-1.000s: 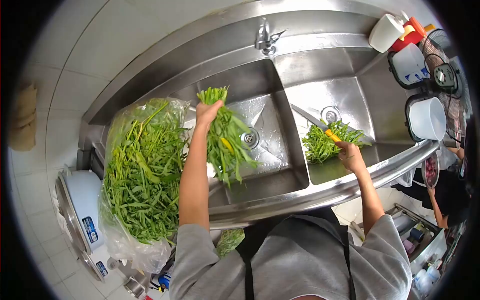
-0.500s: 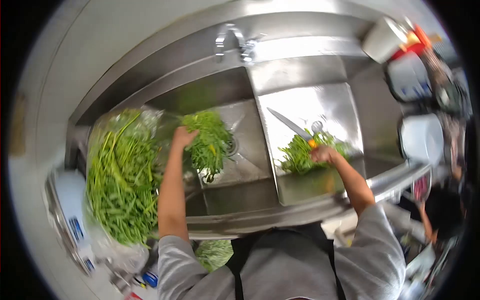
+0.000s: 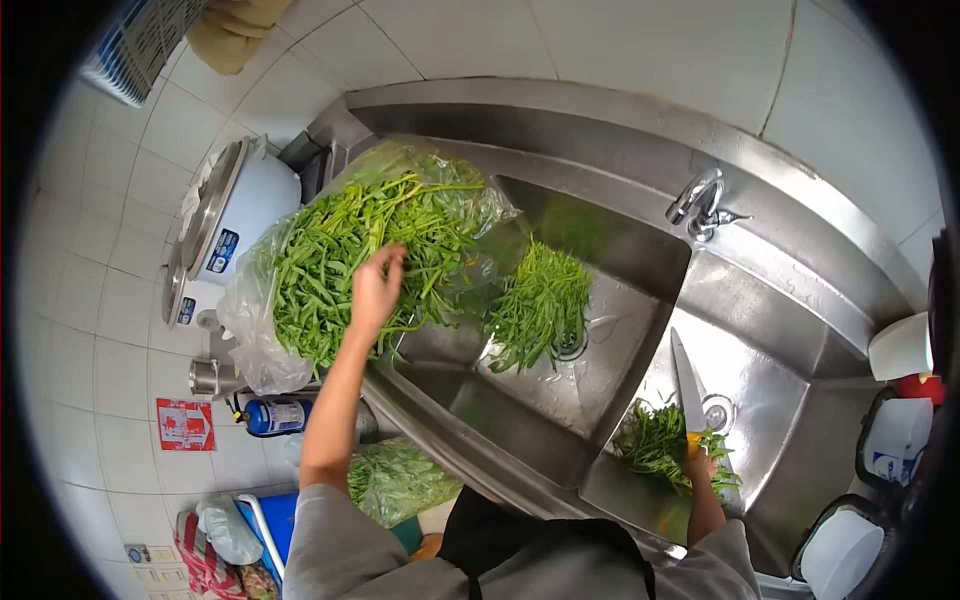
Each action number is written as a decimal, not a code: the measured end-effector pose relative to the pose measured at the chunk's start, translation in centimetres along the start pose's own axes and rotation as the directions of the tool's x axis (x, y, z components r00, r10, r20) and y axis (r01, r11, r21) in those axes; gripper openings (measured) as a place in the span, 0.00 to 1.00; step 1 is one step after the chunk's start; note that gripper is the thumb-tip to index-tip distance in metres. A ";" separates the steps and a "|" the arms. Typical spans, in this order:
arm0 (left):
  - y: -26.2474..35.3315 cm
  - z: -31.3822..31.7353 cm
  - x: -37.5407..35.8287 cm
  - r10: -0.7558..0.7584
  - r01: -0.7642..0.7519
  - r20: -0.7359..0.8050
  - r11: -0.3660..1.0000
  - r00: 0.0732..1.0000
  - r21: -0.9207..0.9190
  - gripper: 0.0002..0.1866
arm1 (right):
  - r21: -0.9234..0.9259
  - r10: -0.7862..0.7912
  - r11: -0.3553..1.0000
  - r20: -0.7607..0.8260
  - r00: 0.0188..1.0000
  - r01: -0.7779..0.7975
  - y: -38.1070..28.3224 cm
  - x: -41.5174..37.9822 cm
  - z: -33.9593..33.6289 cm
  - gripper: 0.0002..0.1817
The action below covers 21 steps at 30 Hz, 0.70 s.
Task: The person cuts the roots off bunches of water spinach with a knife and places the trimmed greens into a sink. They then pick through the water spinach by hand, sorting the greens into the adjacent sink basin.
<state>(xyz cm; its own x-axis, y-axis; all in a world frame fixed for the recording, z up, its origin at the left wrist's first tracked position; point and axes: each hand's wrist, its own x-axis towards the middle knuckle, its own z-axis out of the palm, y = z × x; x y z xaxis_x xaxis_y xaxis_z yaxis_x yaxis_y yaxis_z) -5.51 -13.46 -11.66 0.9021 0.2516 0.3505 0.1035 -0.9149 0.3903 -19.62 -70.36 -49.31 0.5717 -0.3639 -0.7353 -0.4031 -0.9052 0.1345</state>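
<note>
My left hand (image 3: 377, 288) is over a large clear plastic bag (image 3: 262, 330) of leafy green vegetables (image 3: 325, 275). Its fingers are bent and a little apart, with nothing visible in them. Grasped in my right hand (image 3: 700, 466) is a knife (image 3: 686, 375) with an orange-yellow handle, its blade pointing toward the back of the right basin. Cut greens (image 3: 648, 438) lie under and around that hand. Another bunch of greens (image 3: 545, 300) rests in the left basin (image 3: 610, 395), beside the drain.
A faucet (image 3: 700, 205) rises behind the basins. White containers (image 3: 900, 440) line the right side. Left of the bag stands a white appliance (image 3: 255, 210). Below are a blue cylinder (image 3: 272, 415) and another bag of greens (image 3: 400, 480) near the floor.
My left hand has left the greens in the left basin and moved left over the bag. The view has turned left. My right hand still holds the knife.
</note>
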 end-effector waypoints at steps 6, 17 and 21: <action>-3.8 1.4 4.3 0.108 -0.139 0.172 0.974 0.979 0.180 0.15 | 0.076 -0.220 0.971 -0.099 0.970 0.228 4.1 -4.0 -8.4 0.17; -6.4 1.5 6.7 0.247 -0.233 -0.024 0.938 0.969 0.257 0.20 | 0.520 0.057 0.848 -0.277 0.959 0.100 5.0 -21.7 -14.8 0.23; -9.3 -0.1 9.2 0.196 -0.154 -0.028 0.842 0.980 0.518 0.29 | 0.589 0.055 0.766 -0.460 0.886 0.258 4.5 -22.5 -12.9 0.15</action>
<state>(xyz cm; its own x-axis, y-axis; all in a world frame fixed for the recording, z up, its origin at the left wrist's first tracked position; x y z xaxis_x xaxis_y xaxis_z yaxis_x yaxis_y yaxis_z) 1.82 -2.57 -11.99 0.8929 0.0761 0.4438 0.1653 -0.9722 -0.1661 -25.07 -69.05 -23.64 0.8130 -0.4736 -0.3387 -0.5823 -0.6576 -0.4781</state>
